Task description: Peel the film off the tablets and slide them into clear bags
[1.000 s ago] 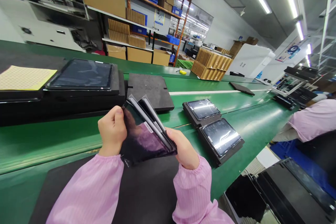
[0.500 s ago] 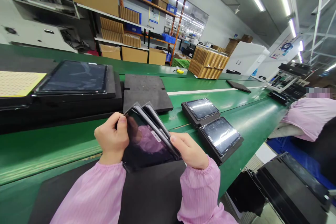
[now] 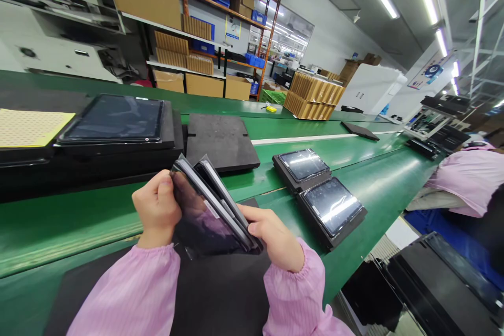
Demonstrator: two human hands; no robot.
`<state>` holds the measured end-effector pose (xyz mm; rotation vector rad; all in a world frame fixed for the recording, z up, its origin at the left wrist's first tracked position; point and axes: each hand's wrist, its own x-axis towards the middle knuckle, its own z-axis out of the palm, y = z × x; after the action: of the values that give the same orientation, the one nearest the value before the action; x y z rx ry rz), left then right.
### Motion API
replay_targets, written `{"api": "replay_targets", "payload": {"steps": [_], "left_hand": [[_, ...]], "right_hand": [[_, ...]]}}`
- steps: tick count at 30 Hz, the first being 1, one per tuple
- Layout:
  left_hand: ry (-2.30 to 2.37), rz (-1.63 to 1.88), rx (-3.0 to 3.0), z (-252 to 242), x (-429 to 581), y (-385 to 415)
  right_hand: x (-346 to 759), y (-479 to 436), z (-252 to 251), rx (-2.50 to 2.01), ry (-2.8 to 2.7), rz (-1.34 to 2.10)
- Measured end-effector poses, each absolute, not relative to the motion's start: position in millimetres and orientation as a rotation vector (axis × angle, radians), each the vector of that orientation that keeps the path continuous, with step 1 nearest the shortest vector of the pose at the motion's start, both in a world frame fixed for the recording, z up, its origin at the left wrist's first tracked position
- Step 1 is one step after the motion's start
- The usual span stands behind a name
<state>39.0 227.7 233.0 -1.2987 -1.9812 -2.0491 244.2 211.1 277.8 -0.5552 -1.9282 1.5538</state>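
Both my hands hold a fanned stack of thin dark panels in glossy film bags, tilted up over a black foam mat. My left hand pinches the front sheet's left edge, thumb on top. My right hand grips the stack's lower right side, fingers closed under it. Both sleeves are pink.
A tablet on a black tray sits at the left beside a yellow sheet. An empty black tray lies ahead. Two tablets on trays ride the green conveyor. Another person's pink sleeve is at the right.
The stack and both hands shifted slightly left and down; my right hand's fingers slid along the stack's lower edge. The camera swayed a little.
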Motion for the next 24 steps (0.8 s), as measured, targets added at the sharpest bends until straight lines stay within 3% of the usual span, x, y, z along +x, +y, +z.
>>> {"api": "replay_targets", "payload": {"steps": [24], "left_hand": [[-1.716, -1.974, -1.415, 209, 37, 238]], "right_hand": [[249, 210, 277, -0.541, -1.935, 1.569]]}}
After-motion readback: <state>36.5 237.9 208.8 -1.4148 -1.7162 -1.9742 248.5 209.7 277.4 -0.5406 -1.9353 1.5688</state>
